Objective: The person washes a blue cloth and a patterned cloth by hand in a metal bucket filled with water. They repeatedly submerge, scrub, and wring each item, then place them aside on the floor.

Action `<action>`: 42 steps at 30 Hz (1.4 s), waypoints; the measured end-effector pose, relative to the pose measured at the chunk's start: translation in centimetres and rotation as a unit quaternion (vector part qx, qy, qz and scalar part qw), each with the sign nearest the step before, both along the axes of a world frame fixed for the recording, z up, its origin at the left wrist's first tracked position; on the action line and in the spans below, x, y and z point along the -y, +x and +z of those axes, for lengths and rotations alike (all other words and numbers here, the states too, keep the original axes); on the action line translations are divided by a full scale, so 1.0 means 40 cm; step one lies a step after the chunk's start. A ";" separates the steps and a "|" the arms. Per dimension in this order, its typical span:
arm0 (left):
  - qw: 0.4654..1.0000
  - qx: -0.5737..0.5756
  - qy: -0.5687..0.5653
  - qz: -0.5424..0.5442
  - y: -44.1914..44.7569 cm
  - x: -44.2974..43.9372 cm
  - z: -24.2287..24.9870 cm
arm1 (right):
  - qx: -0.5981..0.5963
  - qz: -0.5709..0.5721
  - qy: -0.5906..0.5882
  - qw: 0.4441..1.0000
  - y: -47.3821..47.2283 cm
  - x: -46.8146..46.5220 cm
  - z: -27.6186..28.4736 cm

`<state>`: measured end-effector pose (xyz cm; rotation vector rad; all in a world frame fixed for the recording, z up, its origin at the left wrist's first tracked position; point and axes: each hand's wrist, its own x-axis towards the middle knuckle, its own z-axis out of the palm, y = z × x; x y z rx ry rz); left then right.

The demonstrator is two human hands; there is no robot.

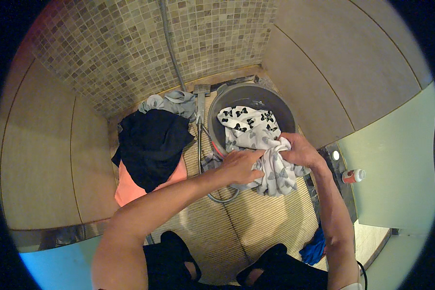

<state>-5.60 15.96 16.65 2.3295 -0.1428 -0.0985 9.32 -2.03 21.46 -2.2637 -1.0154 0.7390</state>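
Note:
A white cloth garment [275,172] with a dark bow print hangs over the near rim of a grey plastic bucket [252,90]. Part of it lies inside the bucket, where the bows look black; on the gathered part outside they look grey. My right hand [301,150] grips a bunched fold at the bucket's near right rim. Beside it, my left hand [243,167] has the same cloth between thumb and index finger, on the left of the bunch. Its other fingers are partly hidden. Some plaid-looking cloth [211,162] shows below the bucket's left rim.
Left of the bucket lie a black garment [156,145], an orange cloth [127,188] and grey cloth [177,103]. A shower head [202,90] with its metal hose [199,145] rests between. A bottle [353,176] and white cap [335,155] sit right; blue cloth [313,246] lies near my feet.

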 end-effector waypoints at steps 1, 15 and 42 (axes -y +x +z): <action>1.000 -0.002 -0.017 -0.002 0.003 -0.001 -0.003 | -0.018 -0.009 0.019 1.000 0.003 0.005 0.000; 0.760 -0.198 -0.618 0.044 0.019 -0.060 0.108 | 0.058 0.019 0.091 0.994 -0.165 -0.068 0.104; 0.938 0.276 0.043 0.205 -0.023 -0.174 0.165 | -0.150 -0.256 0.302 0.906 0.036 -0.170 0.030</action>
